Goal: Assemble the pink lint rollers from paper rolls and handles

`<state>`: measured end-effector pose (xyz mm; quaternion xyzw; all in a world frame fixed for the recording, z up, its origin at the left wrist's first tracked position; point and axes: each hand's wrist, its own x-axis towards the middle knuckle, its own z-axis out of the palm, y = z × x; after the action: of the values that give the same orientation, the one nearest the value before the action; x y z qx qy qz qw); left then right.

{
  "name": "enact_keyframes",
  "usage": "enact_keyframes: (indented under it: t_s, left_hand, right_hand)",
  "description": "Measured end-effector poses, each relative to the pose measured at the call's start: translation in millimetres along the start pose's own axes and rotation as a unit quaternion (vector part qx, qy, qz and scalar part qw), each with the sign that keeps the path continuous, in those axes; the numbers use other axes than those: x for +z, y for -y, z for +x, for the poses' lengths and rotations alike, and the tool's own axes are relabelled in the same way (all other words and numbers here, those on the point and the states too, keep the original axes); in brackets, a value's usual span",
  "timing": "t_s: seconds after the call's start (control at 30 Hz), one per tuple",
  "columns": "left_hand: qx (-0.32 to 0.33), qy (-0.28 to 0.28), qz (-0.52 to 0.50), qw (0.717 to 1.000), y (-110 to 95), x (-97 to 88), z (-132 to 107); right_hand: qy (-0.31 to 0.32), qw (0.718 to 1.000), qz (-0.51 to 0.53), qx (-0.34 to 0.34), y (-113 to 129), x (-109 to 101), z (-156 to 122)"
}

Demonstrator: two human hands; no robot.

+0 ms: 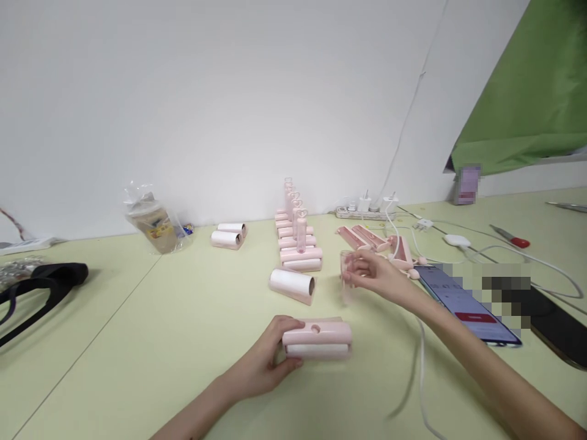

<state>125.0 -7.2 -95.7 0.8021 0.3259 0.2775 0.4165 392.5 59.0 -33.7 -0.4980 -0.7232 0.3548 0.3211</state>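
Note:
My left hand is wrapped round the left end of a pink lint roller head, which has a round hole in its top and a white roll along its front. To the right and farther back, my right hand pinches a clear, pinkish plastic piece, upright and blurred; its exact kind is hard to make out. A white roll on a pink base lies between the hands and a row of assembled lint rollers, whose translucent handles stand up and carry rings on top.
Two more white rolls lie at the back left, near a bagged cup. Pink shells and a power strip are at the back right. A phone and a white cable lie beside my right arm.

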Motion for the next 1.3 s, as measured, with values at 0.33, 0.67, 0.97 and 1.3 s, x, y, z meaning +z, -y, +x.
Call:
enact_keyframes:
  t_s: [0.33, 0.67, 0.97, 1.3]
  left_hand:
    - [-0.031, -0.014, -0.018, 0.999, 5, 5.4, -2]
    - [-0.072, -0.019, -0.029, 0.997, 4, 4.0, -2]
    - [-0.096, -0.045, -0.061, 0.992, 7, 6.6, -2]
    - [-0.199, -0.083, -0.051, 0.975, -15, 11.6, 1]
  right_hand:
    - [0.090, 0.989, 0.028, -0.115, 54, 33, -20]
    - [0.187, 0.967, -0.106, -0.138, 80, 21, -15]
    - [0.192, 0.961, -0.134, -0.146, 87, 30, -11]
    - [0.119, 0.989, -0.085, -0.035, 77, 36, -25]
